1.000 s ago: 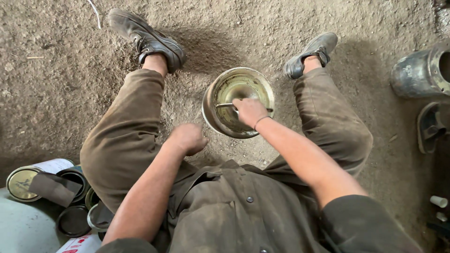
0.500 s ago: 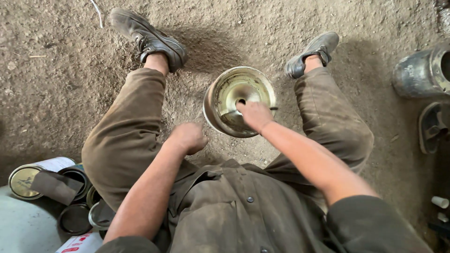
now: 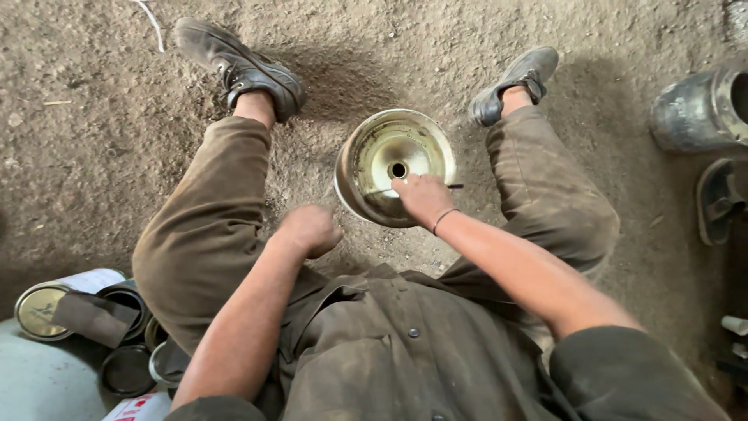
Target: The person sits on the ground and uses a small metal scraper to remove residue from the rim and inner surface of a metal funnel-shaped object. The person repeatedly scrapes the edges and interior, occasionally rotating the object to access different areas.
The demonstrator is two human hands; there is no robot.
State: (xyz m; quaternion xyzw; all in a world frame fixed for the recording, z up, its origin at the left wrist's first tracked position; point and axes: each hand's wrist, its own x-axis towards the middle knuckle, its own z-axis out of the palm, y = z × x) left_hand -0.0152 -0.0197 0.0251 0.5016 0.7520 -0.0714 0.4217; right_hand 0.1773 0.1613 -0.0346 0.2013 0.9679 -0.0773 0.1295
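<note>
The round metal bowl (image 3: 396,165) stood on the dirt floor (image 3: 93,140) between the person's 2 feet, tilted so its pale, hollow inside with the small centre hole faced up. Compared with half a second earlier it had not shifted — it lay in the same spot between the shoes.

The right hand (image 3: 422,198) rested on the bowl's near rim, fingers curled around a thin dark rod (image 3: 452,186) whose tip stuck out to the right of the knuckles. Earlier that hand had covered more of the bowl's middle; now it had drawn back toward the near edge, leaving the centre hole uncovered.

The left hand (image 3: 308,230) sat just left of the bowl, apart from it, clenched in a loose fist on the ground beside the knee — unchanged and empty as far as could be seen.

Well to the left of the bowl, several tin cans (image 3: 117,327) were clustered.
</note>
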